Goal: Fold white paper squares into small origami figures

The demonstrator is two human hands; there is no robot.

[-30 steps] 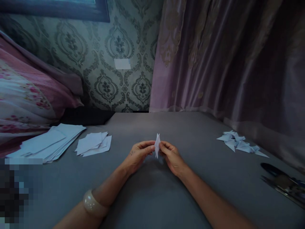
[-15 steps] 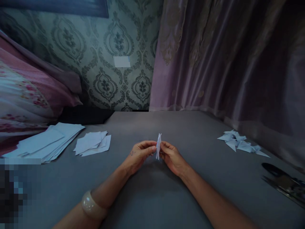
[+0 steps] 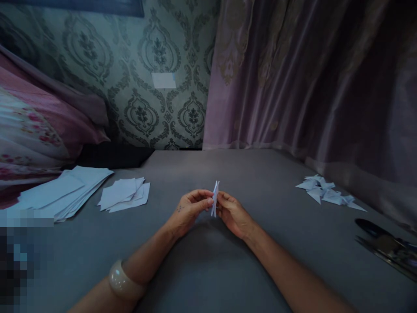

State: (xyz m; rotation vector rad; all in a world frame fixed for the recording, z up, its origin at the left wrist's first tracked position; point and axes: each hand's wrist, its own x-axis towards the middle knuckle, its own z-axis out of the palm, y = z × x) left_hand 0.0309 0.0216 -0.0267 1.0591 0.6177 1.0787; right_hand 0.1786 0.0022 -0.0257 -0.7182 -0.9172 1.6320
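Note:
A small piece of folded white paper stands on edge between my hands, above the grey surface. Its narrow side faces me, so its folded shape is hard to make out. My left hand pinches it from the left between thumb and fingers; a pale bangle sits on that forearm. From the other side my right hand grips the same paper, its fingertips partly hidden behind it.
To the left lie a stack of large white sheets and a pile of smaller paper pieces. Several folded paper figures rest at right, with a dark metal tool, perhaps scissors, nearer. A curtain hangs behind.
Both hands keep their hold on the folded paper, with little visible movement. The whole view has shifted slightly, so everything appears a little further left and up.

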